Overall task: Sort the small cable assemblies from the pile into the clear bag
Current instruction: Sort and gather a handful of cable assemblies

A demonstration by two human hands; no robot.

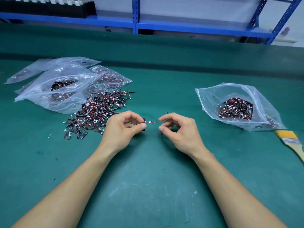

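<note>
Works at a green tabletop [148, 178], both forearms stretched forward. With the left hand [125, 127], pinches one cable assembly [152, 122] between thumb and forefinger, just above the tabletop near its middle. Shows a white connector just past the fingertips and a red wire arcing toward the right hand [179, 130]. Holds the right hand close beside it, fingers curled, thumb and forefinger parted around the wire's free end. Cannot tell whether touching the wire or gripping anything, though dark bits peek out above and below those fingers.

To the left, just behind the left hand, the pile [98, 111]: red-and-black assemblies with white connectors, spread loose on the tabletop. Behind the pile, several filled bags [57, 86], overlapping, holding the same parts. To the right, well apart from the pile, the clear bag [212, 94], mouth gaping, a heap of assemblies inside. Near that bag's front corner, a paintbrush [294, 142] with yellow bristles and a wooden handle, at the right edge. Beyond the tabletop, blue metal shelving [164, 25].
</note>
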